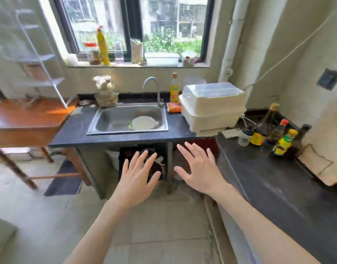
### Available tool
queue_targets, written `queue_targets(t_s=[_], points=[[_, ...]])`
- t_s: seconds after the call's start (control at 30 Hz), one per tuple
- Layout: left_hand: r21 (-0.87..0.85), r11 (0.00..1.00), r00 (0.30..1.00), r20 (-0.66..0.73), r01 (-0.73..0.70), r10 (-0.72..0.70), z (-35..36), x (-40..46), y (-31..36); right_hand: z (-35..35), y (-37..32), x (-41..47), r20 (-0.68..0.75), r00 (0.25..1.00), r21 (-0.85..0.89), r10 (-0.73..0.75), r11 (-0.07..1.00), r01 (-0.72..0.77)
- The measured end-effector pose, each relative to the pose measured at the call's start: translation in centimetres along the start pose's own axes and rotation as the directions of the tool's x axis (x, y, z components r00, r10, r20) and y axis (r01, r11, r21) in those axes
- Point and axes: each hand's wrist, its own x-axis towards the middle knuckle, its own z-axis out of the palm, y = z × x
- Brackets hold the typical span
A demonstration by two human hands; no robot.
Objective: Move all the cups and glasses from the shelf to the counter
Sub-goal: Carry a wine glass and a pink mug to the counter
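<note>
Head camera shows the left hand and right hand spread flat, holding nothing, in front of the counter edge by the sink.

Both bare hands reach forward in mid-air with fingers spread, the left hand beside the right hand, holding nothing. Beyond them a dark stone counter carries a steel sink with a white bowl inside. A white wire shelf stands on an orange wooden table at left, blurred. Sauce bottles cluster on the counter at right.
</note>
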Motion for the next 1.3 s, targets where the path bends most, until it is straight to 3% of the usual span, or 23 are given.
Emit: queue_targets(t_s=[0.2,0.5,0.93,1.3], points=[[0.005,0.969,0.964,-0.111,0.246,-0.244,-7.6,-5.4,-15.4,4.3,-16.3,6.5,0.033,0.97,0.058,-0.243,0.969,0.24],[-0.029,0.87,0.86,-0.141,0.492,-0.491,-13.2,-7.1,-29.5,8.8,-32.1,17.7,0.026,0.887,0.097,-0.46,0.885,0.456],[-0.024,0.82,0.798,-0.214,0.572,-0.563,-20.4,7.9,-49.6,14.4,-42.0,42.1,0.007,0.878,0.142,-0.479,0.869,0.474],[-0.087,0.86,0.835,-0.209,0.503,-0.51,-23.9,17.9,-66.4,18.9,-51.0,59.0,-0.013,0.887,0.189,-0.461,0.87,0.455]])
